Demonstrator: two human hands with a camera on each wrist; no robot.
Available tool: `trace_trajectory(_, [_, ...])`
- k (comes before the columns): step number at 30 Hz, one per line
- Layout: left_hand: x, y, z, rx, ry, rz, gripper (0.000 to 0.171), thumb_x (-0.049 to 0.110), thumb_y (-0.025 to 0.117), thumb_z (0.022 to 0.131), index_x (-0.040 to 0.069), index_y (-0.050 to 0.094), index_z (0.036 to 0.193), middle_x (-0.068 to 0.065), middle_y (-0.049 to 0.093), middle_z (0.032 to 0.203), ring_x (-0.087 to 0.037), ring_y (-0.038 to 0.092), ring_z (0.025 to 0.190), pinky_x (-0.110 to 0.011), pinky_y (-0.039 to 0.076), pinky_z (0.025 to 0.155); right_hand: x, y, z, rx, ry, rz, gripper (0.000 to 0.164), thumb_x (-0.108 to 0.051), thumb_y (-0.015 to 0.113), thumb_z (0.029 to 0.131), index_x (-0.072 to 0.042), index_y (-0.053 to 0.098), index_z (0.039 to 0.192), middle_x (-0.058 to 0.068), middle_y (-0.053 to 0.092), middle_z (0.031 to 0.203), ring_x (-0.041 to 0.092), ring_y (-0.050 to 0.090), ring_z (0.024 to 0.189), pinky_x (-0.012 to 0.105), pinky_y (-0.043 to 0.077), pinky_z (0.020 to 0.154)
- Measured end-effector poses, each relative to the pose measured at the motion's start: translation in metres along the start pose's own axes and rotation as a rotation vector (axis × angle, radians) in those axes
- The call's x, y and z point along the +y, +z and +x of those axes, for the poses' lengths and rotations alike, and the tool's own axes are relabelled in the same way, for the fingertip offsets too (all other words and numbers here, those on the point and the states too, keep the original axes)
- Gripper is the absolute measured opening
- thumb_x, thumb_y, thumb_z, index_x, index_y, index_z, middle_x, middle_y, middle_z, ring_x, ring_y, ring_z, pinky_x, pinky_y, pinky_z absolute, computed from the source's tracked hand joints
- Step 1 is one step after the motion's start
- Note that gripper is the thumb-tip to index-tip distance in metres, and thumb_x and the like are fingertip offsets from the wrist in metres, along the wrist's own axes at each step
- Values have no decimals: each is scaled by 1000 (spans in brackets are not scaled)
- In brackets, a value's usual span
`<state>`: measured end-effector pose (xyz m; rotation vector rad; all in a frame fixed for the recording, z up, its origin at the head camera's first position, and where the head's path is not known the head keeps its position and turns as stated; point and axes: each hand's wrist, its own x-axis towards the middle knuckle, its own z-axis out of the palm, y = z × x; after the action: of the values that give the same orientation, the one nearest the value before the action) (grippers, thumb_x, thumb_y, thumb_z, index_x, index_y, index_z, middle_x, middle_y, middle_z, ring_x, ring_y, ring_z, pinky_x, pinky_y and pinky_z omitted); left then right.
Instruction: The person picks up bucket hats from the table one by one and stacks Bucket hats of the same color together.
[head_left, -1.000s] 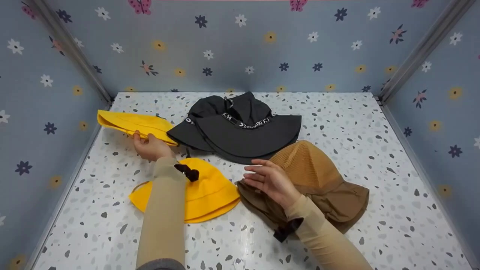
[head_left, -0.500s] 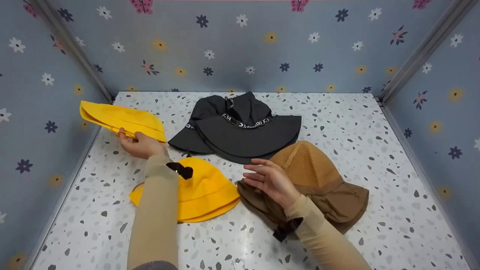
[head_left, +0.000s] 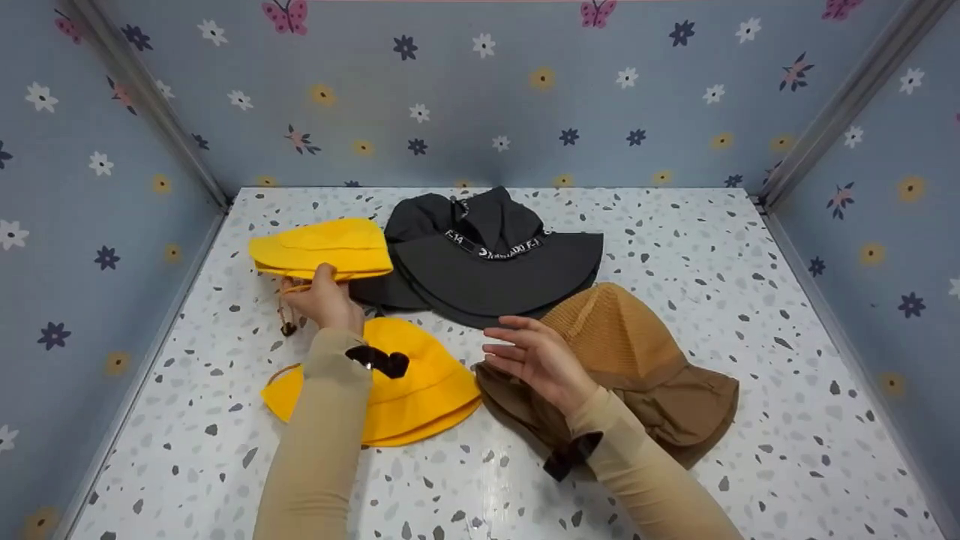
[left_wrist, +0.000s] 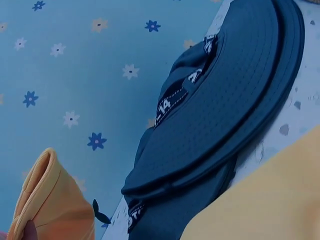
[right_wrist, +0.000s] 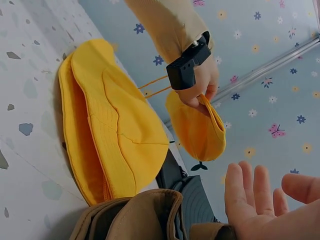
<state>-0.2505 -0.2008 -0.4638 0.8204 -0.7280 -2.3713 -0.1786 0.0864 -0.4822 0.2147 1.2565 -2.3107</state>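
And the left hand [head_left: 326,301] has the raised yellow hat [head_left: 322,244], grip pinched on its brim; the hat lies just beyond the fingers, long side running left to right across the line of the left forearm [head_left: 319,427]; the second yellow hat [head_left: 420,390] sits nearer the person on the surface [head_left: 450,499]; the right hand [head_left: 541,364], well apart, holds nothing, fingers extended by the brown hat [head_left: 637,352].

The held yellow hat [head_left: 330,244] is matt cloth, the black hats [head_left: 499,281] smooth cloth, the tabletop [head_left: 491,487] glossy.
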Motion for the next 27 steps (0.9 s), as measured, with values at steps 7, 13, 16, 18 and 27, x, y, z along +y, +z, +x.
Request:
trace_trajectory(7, [-19, 0, -16, -101, -141, -17, 86, -11, 48, 91, 29, 8, 156, -1, 29, 152, -17, 41, 126, -31, 44, 98, 0, 1, 1, -10, -5, -2, 31, -2, 47, 101, -1, 45, 131, 10, 70, 111, 26, 70, 95, 40, 56, 94])
trace_trajectory(13, [-31, 5, -34, -163, -180, -12, 77, -15, 46, 88, 23, 15, 149, -5, 32, 140, -21, 40, 117, -31, 41, 90, -1, 4, 1, -15, -8, -9, 34, -4, 48, 101, -1, 43, 135, 11, 69, 116, 26, 70, 97, 39, 56, 95])
trace_trajectory(16, [-36, 8, -42, -175, -189, -15, 65, -16, 47, 87, 16, 22, 137, -5, 34, 129, -22, 40, 112, -32, 41, 84, -1, 5, 1, -14, -11, -8, 37, -4, 48, 101, -1, 41, 137, 12, 67, 121, 27, 69, 99, 40, 55, 96])
trace_trajectory(18, [-38, 10, -48, -178, -202, -24, 53, -16, 48, 86, 11, 28, 127, -4, 35, 122, -22, 41, 107, -31, 41, 78, -1, 6, 1, -8, -15, -5, 39, -4, 48, 101, -1, 40, 139, 14, 66, 124, 28, 69, 101, 40, 55, 97])
trace_trajectory(27, [-50, 8, -87, -274, -294, -87, 34, -21, 42, 85, 7, 27, 98, -5, 31, 105, -21, 34, 91, -29, 30, 62, -3, 13, 3, -16, -37, 18, 54, -11, 47, 104, -1, 23, 152, 25, 43, 149, 31, 64, 113, 42, 48, 106])
